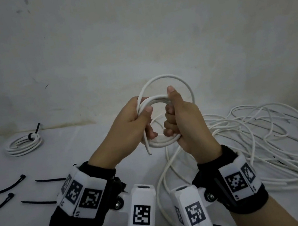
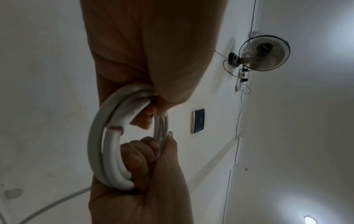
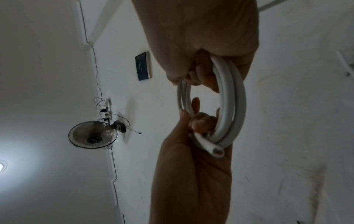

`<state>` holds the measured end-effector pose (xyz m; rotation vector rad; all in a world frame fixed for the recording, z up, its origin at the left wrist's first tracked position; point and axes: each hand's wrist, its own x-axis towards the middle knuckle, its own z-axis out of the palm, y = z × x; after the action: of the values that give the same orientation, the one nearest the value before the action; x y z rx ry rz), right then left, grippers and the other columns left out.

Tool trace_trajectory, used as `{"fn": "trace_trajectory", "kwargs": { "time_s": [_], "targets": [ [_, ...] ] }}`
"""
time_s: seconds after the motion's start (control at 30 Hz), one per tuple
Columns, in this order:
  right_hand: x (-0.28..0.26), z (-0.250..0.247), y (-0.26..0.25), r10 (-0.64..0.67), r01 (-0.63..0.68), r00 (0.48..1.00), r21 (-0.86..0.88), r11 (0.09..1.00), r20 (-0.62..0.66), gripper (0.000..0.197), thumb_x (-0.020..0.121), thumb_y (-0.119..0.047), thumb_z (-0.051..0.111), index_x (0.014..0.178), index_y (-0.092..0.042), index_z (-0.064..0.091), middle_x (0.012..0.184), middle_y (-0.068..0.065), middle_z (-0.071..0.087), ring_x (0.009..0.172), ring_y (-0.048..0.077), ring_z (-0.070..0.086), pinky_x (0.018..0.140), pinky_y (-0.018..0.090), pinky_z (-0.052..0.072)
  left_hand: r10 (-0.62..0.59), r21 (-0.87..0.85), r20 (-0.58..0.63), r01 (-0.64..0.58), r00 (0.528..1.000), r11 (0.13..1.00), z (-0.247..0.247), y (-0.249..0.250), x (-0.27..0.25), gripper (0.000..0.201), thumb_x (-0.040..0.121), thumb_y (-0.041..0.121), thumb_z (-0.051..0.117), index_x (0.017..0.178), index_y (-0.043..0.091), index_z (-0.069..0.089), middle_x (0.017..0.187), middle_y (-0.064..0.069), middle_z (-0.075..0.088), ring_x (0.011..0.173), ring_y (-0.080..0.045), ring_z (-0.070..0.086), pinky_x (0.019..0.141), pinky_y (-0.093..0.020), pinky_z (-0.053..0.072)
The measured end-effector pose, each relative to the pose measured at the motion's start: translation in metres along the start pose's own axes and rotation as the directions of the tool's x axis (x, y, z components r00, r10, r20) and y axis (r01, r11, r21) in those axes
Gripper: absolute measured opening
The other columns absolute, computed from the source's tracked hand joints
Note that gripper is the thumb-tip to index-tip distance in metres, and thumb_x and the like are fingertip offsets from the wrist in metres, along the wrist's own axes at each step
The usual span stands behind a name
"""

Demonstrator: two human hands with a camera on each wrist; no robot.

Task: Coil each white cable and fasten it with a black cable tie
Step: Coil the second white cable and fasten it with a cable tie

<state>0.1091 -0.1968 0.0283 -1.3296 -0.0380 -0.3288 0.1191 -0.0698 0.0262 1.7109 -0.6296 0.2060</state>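
Note:
Both hands hold one white cable coil (image 1: 156, 100) in the air above the table. My left hand (image 1: 144, 125) grips its left side, where the cut cable end (image 1: 148, 151) sticks out below the fingers. My right hand (image 1: 172, 117) is curled round the right side, thumb pointing up. A wider loop (image 1: 164, 77) arcs above the tight turns. In the left wrist view the coil (image 2: 99, 136) runs from my left hand (image 2: 149, 118) at the top to my right hand (image 2: 141, 157) below. The right wrist view shows the coil (image 3: 235, 98) and cut end (image 3: 216, 150).
A coil fastened with a black tie (image 1: 23, 144) lies at the table's back left. Several loose black cable ties (image 1: 3, 187) lie at the front left. A tangle of loose white cable (image 1: 256, 144) covers the right side. The wall stands close behind.

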Motion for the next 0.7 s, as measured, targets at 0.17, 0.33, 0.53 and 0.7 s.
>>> {"fn": "trace_trajectory", "kwargs": {
  "time_s": [0.17,0.33,0.53,0.7],
  "targets": [
    [0.005,-0.008,0.004,-0.413,0.37,0.911,-0.438,0.82,-0.004,0.038,0.095,-0.038,0.053,0.071,-0.01,0.06,0.054,-0.007,0.054,0.05,0.005,0.049,0.053,0.015,0.038,0.044,0.071,-0.082,-0.039,0.996,0.997,-0.004,-0.002,0.003,0.022,0.1,0.013,0.04,0.108,-0.003,0.052,0.063,-0.001,0.045,0.044,-0.007,0.049,0.063,-0.034,0.059],
    [0.011,-0.023,-0.003,-0.79,0.58,0.605,-0.734,0.354,0.096,0.019,0.088,-0.031,0.06,0.1,-0.017,0.063,0.094,-0.007,0.058,0.091,0.012,0.053,0.078,0.019,0.041,0.097,0.117,-0.097,-0.086,0.99,0.989,-0.004,-0.003,0.003,0.019,0.1,0.015,0.039,0.104,0.002,0.053,0.061,0.004,0.045,0.045,-0.006,0.049,0.063,-0.033,0.058],
    [-0.007,-0.025,-0.032,-0.6,0.576,0.783,-0.554,0.601,0.164,0.02,0.092,-0.017,0.061,0.072,-0.013,0.065,0.067,-0.003,0.066,0.049,0.009,0.06,0.046,0.01,0.04,0.088,0.121,-0.175,-0.067,0.981,0.99,-0.012,-0.004,0.004,0.02,0.101,0.014,0.039,0.085,0.018,0.05,0.063,-0.003,0.044,0.044,-0.003,0.048,0.06,-0.025,0.057],
    [-0.015,-0.014,-0.037,-0.557,0.564,0.824,-0.074,0.822,0.103,0.03,0.093,-0.006,0.057,0.122,-0.015,0.056,0.085,0.004,0.071,0.057,0.014,0.064,0.054,0.021,0.051,0.045,0.09,-0.186,-0.029,0.982,0.996,-0.01,-0.004,0.004,0.022,0.101,0.015,0.039,0.08,0.019,0.047,0.063,-0.003,0.044,0.043,-0.003,0.047,0.057,-0.024,0.056]
  ]
}}
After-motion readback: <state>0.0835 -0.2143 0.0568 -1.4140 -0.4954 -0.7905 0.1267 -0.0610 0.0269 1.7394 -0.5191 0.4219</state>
